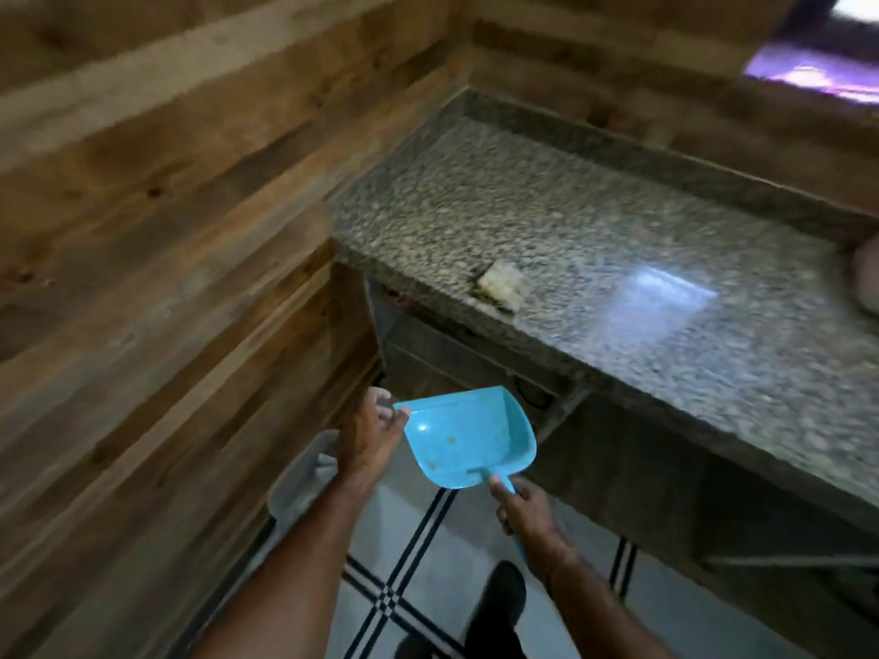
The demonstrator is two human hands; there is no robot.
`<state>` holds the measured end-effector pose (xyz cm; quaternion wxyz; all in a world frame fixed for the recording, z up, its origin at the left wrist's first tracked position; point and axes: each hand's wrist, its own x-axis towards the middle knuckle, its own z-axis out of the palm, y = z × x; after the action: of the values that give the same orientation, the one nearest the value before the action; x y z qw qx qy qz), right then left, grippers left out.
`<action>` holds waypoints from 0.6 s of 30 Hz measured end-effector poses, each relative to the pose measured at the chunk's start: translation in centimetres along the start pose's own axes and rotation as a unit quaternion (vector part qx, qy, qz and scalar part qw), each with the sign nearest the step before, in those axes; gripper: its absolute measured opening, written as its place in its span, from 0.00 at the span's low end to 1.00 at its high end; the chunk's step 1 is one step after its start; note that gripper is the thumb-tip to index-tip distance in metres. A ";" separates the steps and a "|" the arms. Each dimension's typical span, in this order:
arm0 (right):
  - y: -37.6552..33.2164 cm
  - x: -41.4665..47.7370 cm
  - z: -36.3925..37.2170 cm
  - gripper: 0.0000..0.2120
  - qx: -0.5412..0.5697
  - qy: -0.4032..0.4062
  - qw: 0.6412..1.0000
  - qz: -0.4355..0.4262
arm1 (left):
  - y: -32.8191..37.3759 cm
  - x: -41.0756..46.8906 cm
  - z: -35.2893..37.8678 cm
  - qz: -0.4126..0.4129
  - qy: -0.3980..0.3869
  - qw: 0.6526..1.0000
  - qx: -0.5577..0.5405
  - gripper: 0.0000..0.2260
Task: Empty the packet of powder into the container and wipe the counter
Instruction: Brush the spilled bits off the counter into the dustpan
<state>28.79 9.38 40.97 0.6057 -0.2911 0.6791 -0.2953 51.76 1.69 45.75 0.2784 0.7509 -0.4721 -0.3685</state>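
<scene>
A blue plastic dustpan (463, 437) hangs below the counter's front edge, over the floor. My right hand (523, 508) grips its handle. My left hand (368, 432) touches the pan's left front corner with the fingertips, fingers loosely apart. A few small crumbs lie inside the pan. The speckled granite counter (594, 259) runs from the middle to the right. A small pale sponge-like lump (499, 285) rests near its front left edge. No packet or powder container is visible.
Wooden plank walls (166, 206) close in on the left and behind the counter. A grey plastic bin (302, 478) stands on the floor under my left forearm. The white tiled floor (418, 563) has black stripes. Open shelving (475, 368) sits under the counter. A pinkish object (868, 273) is cut off at right.
</scene>
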 end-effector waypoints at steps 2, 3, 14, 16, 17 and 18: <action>-0.1 -0.4 -2.0 0.19 0.037 0.030 0.999 0.000 | 2.8 0.5 1.8 0.033 -0.025 0.999 0.009 0.17; -0.1 -0.5 -2.8 0.18 0.048 0.043 0.998 -0.001 | 3.9 0.8 2.7 0.044 -0.033 0.998 0.009 0.16; 0.5 3.4 -10.6 0.18 0.134 0.122 0.982 0.059 | 15.5 5.4 12.5 0.135 -0.077 0.980 0.127 0.20; 0.0 4.0 -11.1 0.17 0.136 0.124 0.981 0.067 | 16.9 6.4 13.5 0.155 -0.053 0.972 0.169 0.21; -0.1 4.3 -11.4 0.16 0.137 0.125 0.980 0.070 | 17.6 7.1 14.0 0.163 -0.040 0.968 0.187 0.22; -0.2 4.5 -11.6 0.16 0.136 0.129 0.980 0.071 | 18.2 8.1 14.6 0.168 -0.028 0.965 0.202 0.23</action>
<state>16.82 6.40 39.23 0.5668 -0.1161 0.7237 -0.3762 32.93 -14.03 48.98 0.1656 0.6908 -0.6635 -0.2349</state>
